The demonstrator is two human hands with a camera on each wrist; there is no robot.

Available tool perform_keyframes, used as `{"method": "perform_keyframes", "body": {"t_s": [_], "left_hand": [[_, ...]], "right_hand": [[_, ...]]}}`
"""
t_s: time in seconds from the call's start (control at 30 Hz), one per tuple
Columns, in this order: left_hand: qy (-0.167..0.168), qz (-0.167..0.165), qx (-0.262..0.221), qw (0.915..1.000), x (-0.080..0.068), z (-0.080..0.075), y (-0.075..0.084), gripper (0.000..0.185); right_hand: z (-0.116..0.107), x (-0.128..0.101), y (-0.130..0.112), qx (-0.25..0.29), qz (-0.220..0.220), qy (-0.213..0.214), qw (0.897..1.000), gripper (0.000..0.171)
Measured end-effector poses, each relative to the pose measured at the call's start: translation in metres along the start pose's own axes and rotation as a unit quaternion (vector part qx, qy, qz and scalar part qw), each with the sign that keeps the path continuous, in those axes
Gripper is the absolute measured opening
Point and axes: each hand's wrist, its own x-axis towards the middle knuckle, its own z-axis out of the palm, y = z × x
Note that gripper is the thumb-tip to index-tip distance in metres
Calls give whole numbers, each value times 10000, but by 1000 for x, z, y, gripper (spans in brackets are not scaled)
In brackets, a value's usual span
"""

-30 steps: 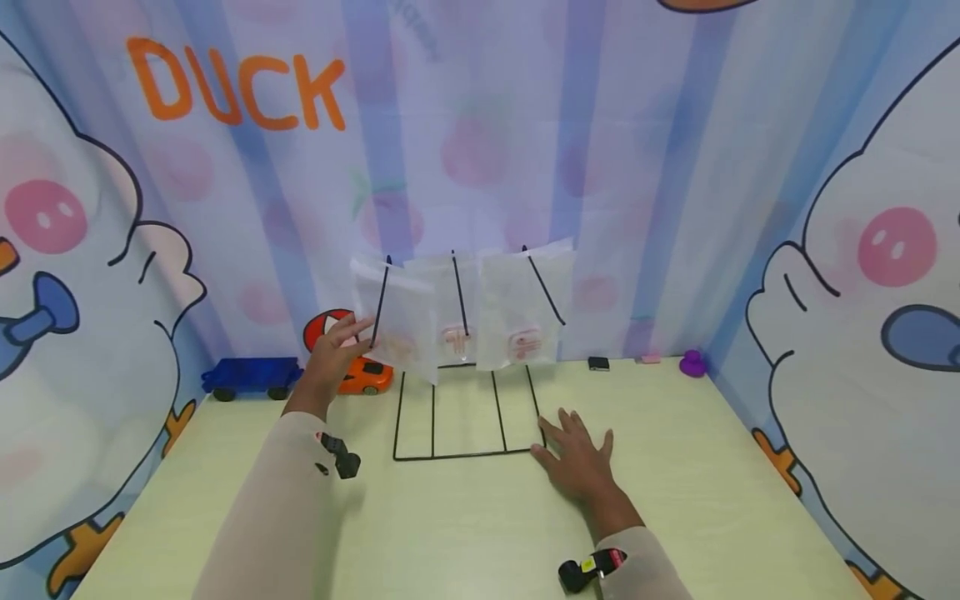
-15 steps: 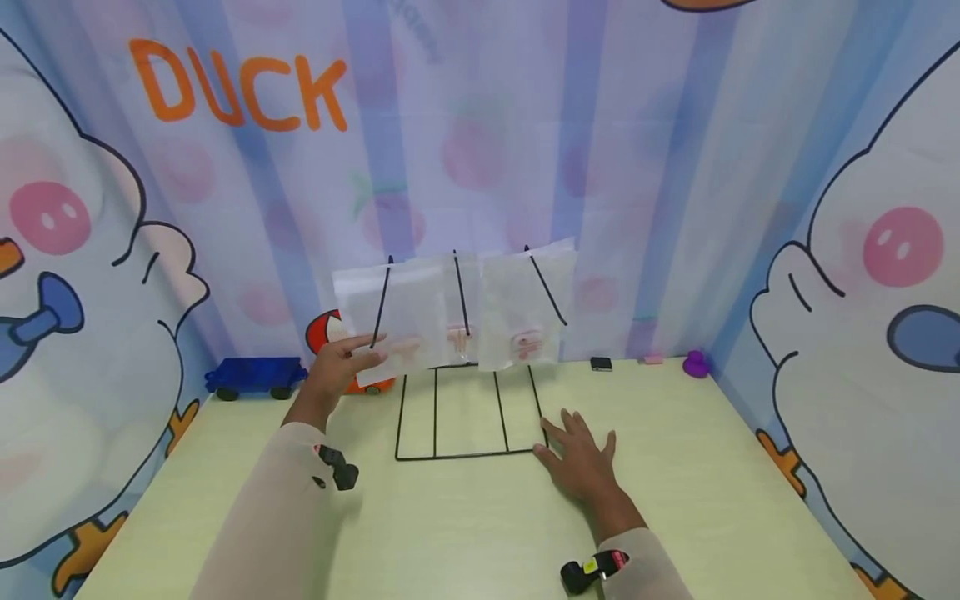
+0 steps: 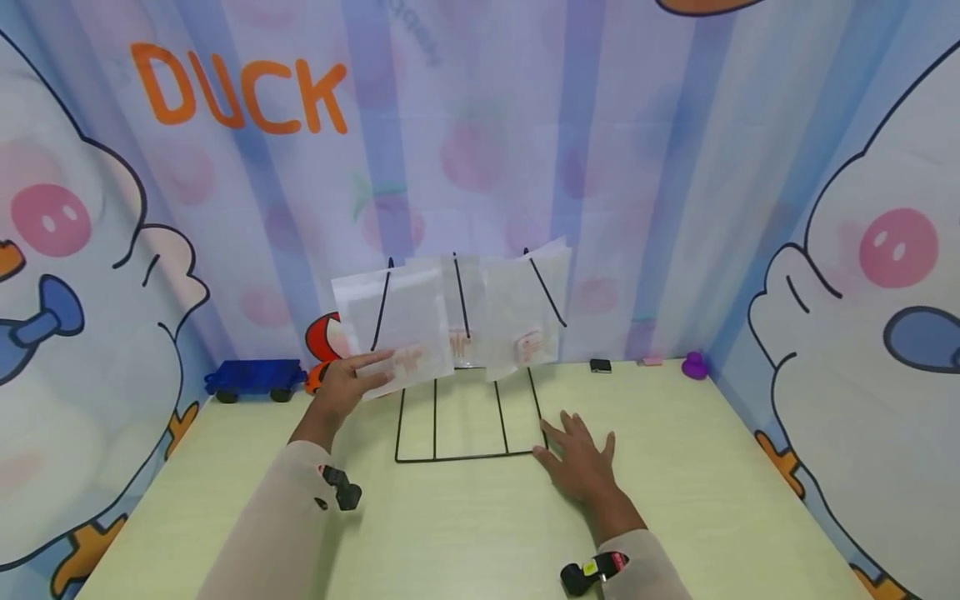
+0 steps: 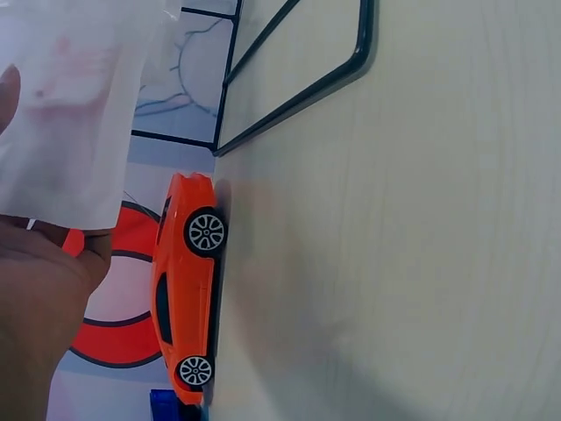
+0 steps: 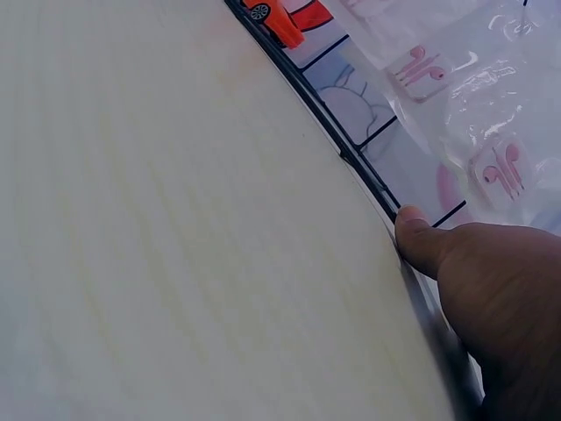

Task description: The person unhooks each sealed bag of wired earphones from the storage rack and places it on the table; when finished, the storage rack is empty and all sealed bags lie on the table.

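Bag (image 3: 396, 327), a thin clear plastic pouch with a pink print, hangs at the left of the black wire rack (image 3: 468, 417), pinched by the left hand (image 3: 347, 385). Right hand (image 3: 581, 461) lies flat, fingers spread, on the pale table (image 3: 712, 467), touching the rack's near right corner.

"DUCK" on the backdrop (image 3: 480, 125)

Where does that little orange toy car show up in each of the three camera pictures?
Head: orange toy car peeks out at the table's back edge, mostly hidden behind the left hand.
Left wrist: lower left, turned on end.
Right wrist: top edge, small.
Shared landmark: the black wire rack, near the car in every view.
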Motion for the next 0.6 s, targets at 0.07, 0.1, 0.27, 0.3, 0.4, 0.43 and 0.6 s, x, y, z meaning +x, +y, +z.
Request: {"method": "perform_keyframes", "body": {"t_s": [0.07, 0.1, 0.27, 0.3, 0.4, 0.43, 0.6], "left_hand": [[-61, -55, 39, 10000, -1, 1, 0, 54], [-67, -63, 60, 9999, -2, 1, -1, 54], [-31, -106, 65, 9999, -4, 3, 0, 52], [-11, -116, 57, 9999, -5, 3, -1, 52], [21, -67, 35, 10000, -9, 4, -2, 51], [46, -51, 16, 10000, -10, 4, -2, 51], [238, 94, 23, 9997, -17, 6, -2, 49]], "right_hand": [[0, 1, 1, 2, -2, 7, 10000, 58], [0, 1, 1, 18, -23, 28, 10000, 58], [1, 2, 3, -6, -45, 37, 10000, 59], [1, 3, 3, 5, -38, 30, 10000, 59], [2, 2, 4, 46, -9, -9, 10000, 60], [3, 2, 4, 50, -7, -9, 10000, 60], [3, 1, 4, 53, -17, 0, 10000, 59]]}}
